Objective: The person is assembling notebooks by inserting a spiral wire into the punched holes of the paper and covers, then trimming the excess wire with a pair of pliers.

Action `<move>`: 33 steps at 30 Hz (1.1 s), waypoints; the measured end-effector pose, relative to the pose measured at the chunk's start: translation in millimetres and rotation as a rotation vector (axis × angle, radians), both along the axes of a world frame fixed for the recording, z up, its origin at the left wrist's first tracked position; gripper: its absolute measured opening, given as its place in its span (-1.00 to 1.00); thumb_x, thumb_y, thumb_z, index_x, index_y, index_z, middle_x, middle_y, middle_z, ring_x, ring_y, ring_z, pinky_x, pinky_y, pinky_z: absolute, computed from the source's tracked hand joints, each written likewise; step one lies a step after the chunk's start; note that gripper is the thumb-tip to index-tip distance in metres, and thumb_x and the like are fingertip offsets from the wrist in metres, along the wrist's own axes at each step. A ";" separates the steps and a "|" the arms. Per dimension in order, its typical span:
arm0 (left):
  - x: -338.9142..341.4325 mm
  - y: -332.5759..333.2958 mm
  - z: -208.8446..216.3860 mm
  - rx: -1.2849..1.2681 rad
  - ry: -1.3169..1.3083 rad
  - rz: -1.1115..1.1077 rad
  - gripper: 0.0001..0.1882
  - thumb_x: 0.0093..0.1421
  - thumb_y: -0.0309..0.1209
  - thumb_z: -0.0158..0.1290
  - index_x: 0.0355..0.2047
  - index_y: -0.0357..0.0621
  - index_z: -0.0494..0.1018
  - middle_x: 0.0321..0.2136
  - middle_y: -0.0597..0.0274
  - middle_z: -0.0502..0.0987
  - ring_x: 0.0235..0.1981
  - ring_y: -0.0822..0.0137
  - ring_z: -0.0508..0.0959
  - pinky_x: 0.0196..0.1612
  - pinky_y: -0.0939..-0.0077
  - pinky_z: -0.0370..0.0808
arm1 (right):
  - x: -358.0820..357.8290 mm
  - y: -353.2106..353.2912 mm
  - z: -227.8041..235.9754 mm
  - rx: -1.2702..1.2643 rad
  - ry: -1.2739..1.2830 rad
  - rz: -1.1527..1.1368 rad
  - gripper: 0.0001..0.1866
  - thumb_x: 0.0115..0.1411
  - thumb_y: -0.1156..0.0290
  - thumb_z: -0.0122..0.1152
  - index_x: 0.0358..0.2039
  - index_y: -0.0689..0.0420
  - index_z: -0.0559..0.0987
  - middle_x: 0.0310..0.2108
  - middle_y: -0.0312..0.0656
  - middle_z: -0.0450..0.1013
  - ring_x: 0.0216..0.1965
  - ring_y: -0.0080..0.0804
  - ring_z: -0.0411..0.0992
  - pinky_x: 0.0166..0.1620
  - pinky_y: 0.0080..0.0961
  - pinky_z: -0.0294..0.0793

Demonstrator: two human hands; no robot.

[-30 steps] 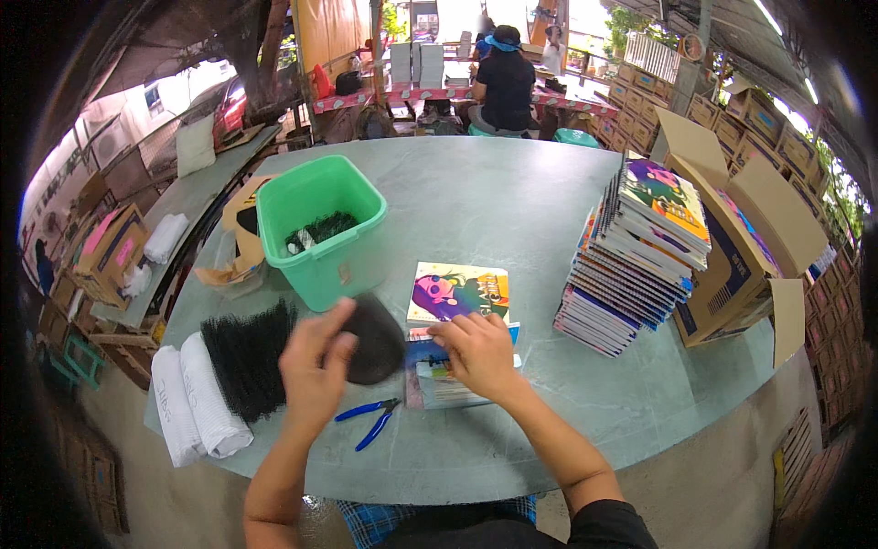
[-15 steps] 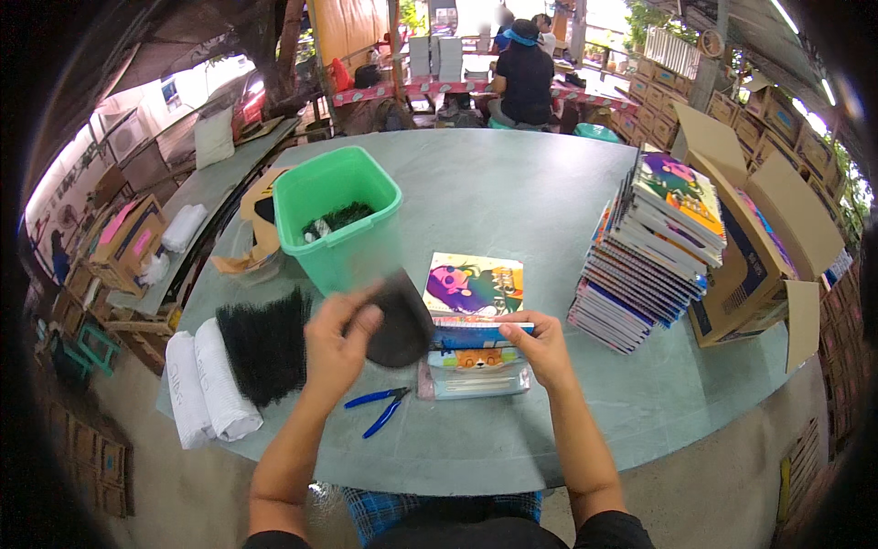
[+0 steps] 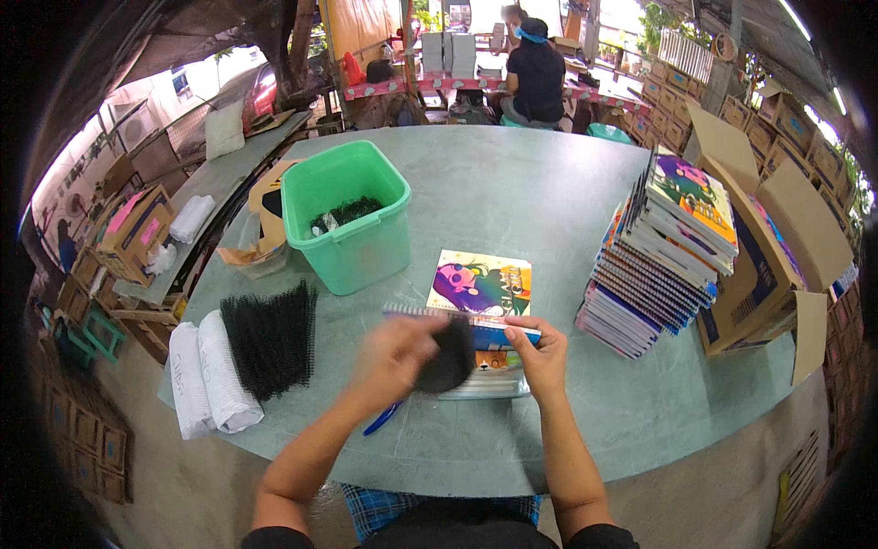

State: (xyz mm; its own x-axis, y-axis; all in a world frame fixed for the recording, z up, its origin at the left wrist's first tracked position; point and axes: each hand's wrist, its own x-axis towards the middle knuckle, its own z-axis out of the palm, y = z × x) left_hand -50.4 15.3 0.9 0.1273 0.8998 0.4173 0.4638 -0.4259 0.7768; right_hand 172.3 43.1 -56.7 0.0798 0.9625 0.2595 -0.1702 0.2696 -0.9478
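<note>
Pinching a blue-covered notebook [image 3: 492,338] at its right end with the right hand [image 3: 541,352], between thumb and fingers. Working at the other end with the left hand [image 3: 395,355], blurred, right up against a dark rounded pad [image 3: 450,357]; can't tell whether gripping it or just touching it. Keeping the hands apart from each other, with pad and notebook between. Can see a row of spiral binding [image 3: 402,310] sticking out left, just beyond the left fingers.

Directly below the held notebook, on the grey-green tabletop [image 3: 512,188]: see a short pile of notebooks [image 3: 498,361] with an orange animal on the cover. Just beyond, see a flat notebook [image 3: 480,282] with a purple-haired figure. Near the left hand, can make out one blue tool handle [image 3: 384,418] (mostly hidden, so no call on tool type).

To the left, find a bundle of black coils [image 3: 268,339] beside two white rolls [image 3: 229,375]. Farther back, left of centre, find a green bin [image 3: 361,252] with more black bits inside. On the right, see a tall leaning stack of spiral notebooks [image 3: 645,265], then an open cardboard box [image 3: 745,297] next to it. At the far side, past the tabletop, see a seated person [image 3: 538,75] in dark clothes.
</note>
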 end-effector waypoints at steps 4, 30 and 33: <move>11.6 1.2 -2.5 -0.014 0.082 -0.083 -0.69 0.13 -0.43 0.05 -0.08 -0.10 0.47 -0.38 0.13 0.53 -0.32 0.30 0.53 -0.23 0.39 0.46 | -0.1 3.9 -4.7 0.030 -0.028 0.024 -0.82 0.08 0.44 0.28 -0.34 0.28 0.56 -0.37 -0.23 0.51 -0.34 -0.62 0.40 -0.25 -0.68 0.39; 59.4 7.0 3.3 0.089 0.103 -0.065 -0.68 0.12 -0.50 0.03 -0.07 -0.12 0.46 -0.31 0.06 0.50 -0.32 0.19 0.50 -0.17 0.38 0.43 | 6.0 -0.4 -0.9 0.081 0.053 0.118 -0.43 0.32 0.03 -0.25 -0.19 0.32 0.53 -0.24 -0.11 0.49 -0.16 -0.41 0.39 0.00 -0.53 0.27; 63.3 5.2 0.0 0.012 0.135 -0.100 -0.66 0.13 -0.44 0.03 -0.05 -0.14 0.44 -0.35 0.03 0.50 -0.30 0.14 0.50 -0.17 0.37 0.42 | 8.3 0.6 -7.9 0.110 0.017 0.107 -0.57 0.30 0.14 -0.11 -0.19 0.26 0.54 -0.23 -0.15 0.49 -0.16 -0.47 0.39 -0.02 -0.55 0.29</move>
State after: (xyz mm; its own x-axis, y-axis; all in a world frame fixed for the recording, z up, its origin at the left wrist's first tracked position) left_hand 13.0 20.5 0.9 0.2713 0.8750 0.4010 0.5188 -0.4839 0.7048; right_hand 180.5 43.7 -64.6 -0.0169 0.9316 0.3630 -0.2194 0.3507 -0.9104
